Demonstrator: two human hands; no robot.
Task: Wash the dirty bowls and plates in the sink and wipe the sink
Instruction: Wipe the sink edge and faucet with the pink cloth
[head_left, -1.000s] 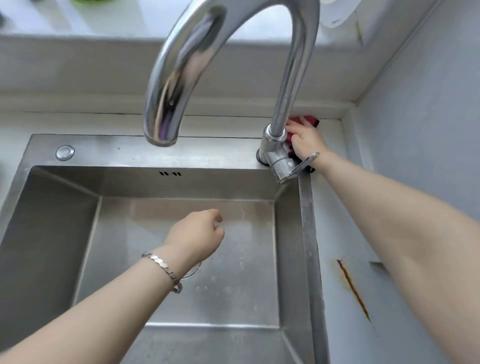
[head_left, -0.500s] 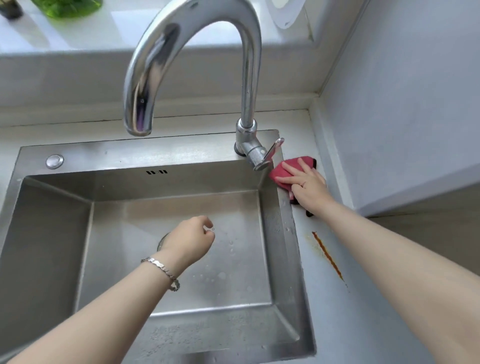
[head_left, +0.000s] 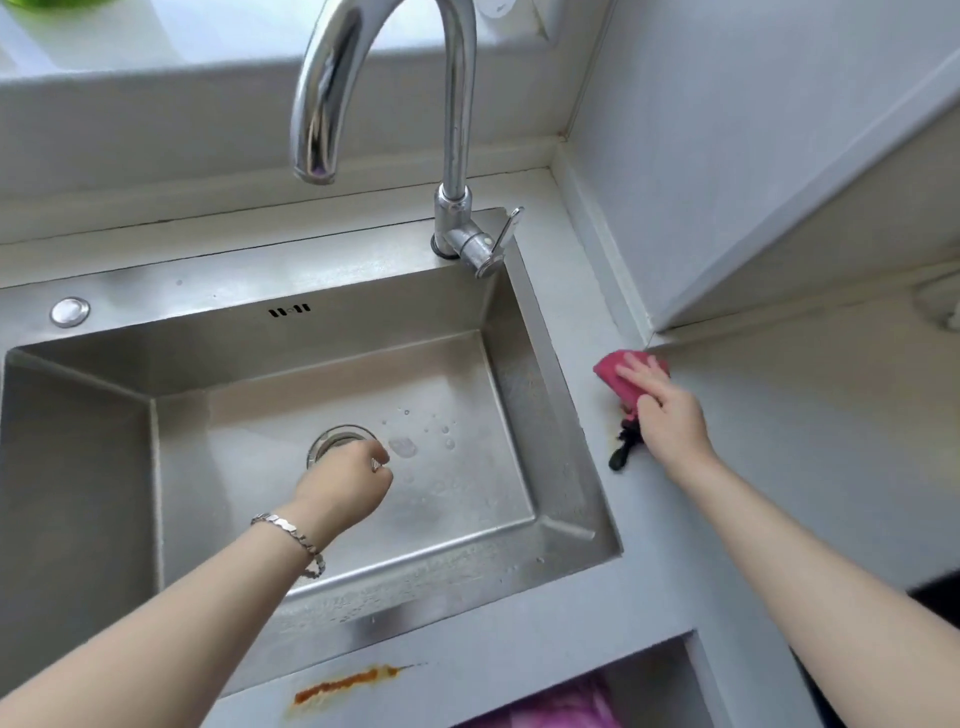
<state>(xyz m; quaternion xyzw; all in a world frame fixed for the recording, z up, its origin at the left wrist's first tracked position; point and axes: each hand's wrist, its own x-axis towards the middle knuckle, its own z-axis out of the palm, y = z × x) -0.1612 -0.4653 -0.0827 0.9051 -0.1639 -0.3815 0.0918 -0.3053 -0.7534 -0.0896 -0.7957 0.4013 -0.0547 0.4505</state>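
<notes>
Right hand (head_left: 670, 415) flat, fingers straight, pressing pink cloth (head_left: 610, 371) onto counter (head_left: 644, 545), sink (head_left: 524, 332) to its left; left hand (head_left: 343, 488) fisted, looks empty, over drain (head_left: 337, 439); risk: no grip on cloth, so it could bunch or skid from under the palm.

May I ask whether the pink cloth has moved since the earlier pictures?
Yes: the pink cloth slid away from the tap base, toward the person.

Silver link bracelet (head_left: 291, 540), bare forearms
</notes>
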